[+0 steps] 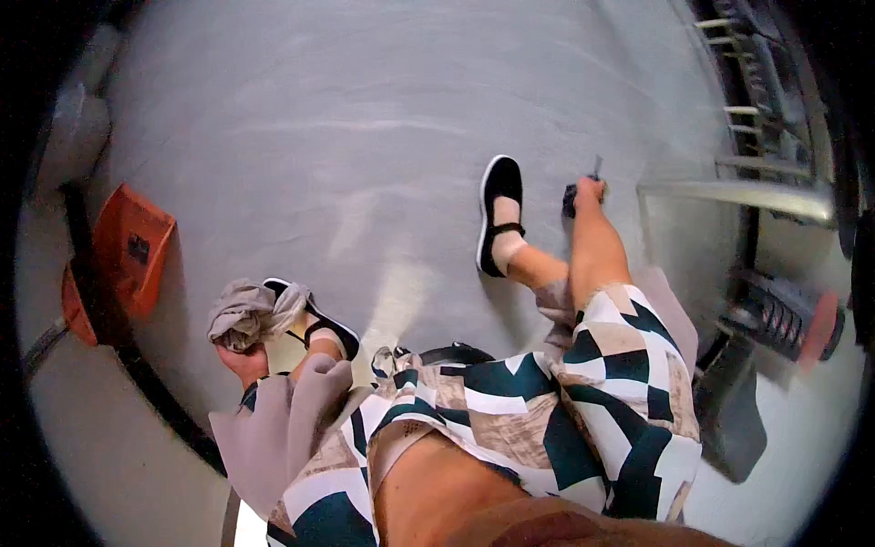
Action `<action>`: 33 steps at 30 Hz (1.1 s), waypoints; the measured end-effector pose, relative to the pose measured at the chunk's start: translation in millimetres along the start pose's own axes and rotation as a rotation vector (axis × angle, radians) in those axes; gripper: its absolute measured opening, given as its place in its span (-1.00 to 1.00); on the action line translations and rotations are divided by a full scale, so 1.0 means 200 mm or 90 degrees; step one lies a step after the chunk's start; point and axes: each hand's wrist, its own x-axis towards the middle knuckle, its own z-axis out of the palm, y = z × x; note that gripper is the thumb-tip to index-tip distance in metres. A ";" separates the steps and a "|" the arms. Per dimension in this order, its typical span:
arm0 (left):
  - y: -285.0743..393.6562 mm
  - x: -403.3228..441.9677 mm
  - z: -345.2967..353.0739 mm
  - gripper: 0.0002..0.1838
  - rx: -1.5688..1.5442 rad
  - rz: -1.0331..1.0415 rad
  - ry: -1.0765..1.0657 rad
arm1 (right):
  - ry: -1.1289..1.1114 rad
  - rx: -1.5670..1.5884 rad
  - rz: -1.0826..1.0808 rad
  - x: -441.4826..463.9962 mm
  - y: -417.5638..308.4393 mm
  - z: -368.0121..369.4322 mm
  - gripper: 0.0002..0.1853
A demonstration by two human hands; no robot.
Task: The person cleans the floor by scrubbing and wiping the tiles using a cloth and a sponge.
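Note:
My left hand is closed under a crumpled grey-beige cloth, which it holds up beside my left shoe. The cloth hides most of its fingers. Stretched forward past my right shoe, my right hand is low at the grey floor and closed around a small dark object. A thin grey end sticks out above the fingers; its kind I cannot make out.
An orange dustpan stands at the left, by a dark curved strip. On the right are a pale metal bar, a dark rack with several rungs and a dark grey, pedal-like piece.

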 end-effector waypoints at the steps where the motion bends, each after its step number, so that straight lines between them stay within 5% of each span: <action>1: 0.01 0.00 0.00 -0.58 0.005 0.003 0.000 | 0.045 -0.038 0.079 0.04 0.09 0.00 -0.40; 4: 0.03 -0.01 0.00 -0.58 0.021 0.004 -0.010 | 0.074 -0.260 -0.104 -0.50 -0.20 -0.20 -0.49; 6: 0.04 -0.01 0.01 -0.59 0.036 0.010 -0.029 | 0.079 -0.082 -0.184 -0.43 -0.22 0.06 -0.52; 10: -0.01 -0.01 0.05 -0.59 0.048 0.020 -0.084 | -0.020 -0.133 -0.600 -0.90 -0.46 0.22 -0.52; 14: -0.13 -0.09 0.19 -0.57 -0.041 0.030 -0.031 | -0.274 -0.005 -0.872 -1.56 -0.37 0.31 -0.48; 15: -0.16 -0.03 0.17 -0.56 -0.041 0.044 -0.106 | -0.327 -0.014 -0.895 -1.65 -0.32 0.29 -0.48; 16: -0.16 -0.11 0.30 -0.55 -0.048 0.034 0.002 | -0.379 -0.026 -0.917 -1.72 -0.27 0.27 -0.48; 19: -0.16 -0.13 0.35 -0.55 -0.070 0.003 -0.046 | -0.624 0.015 -0.941 -1.80 -0.20 0.23 -0.52; 22: -0.16 -0.16 0.38 -0.55 -0.088 -0.005 -0.065 | -0.979 0.146 -0.576 -1.74 -0.30 0.24 -0.55; 26: -0.14 -0.18 0.28 -0.54 -0.145 0.053 -0.076 | -0.905 0.214 -0.686 -1.54 -0.76 0.27 -0.52; 28: -0.12 -0.13 0.20 -0.53 -0.161 0.081 -0.101 | -0.702 0.186 -0.733 -1.54 -1.01 0.18 -0.46; 29: -0.10 -0.17 0.23 -0.52 -0.170 0.094 -0.067 | -0.557 0.159 -0.865 -1.46 -1.11 0.28 -0.42; 33: -0.04 -0.18 0.13 -0.52 -0.255 0.152 -0.074 | -0.260 0.041 -0.931 -1.44 -1.24 0.55 -0.41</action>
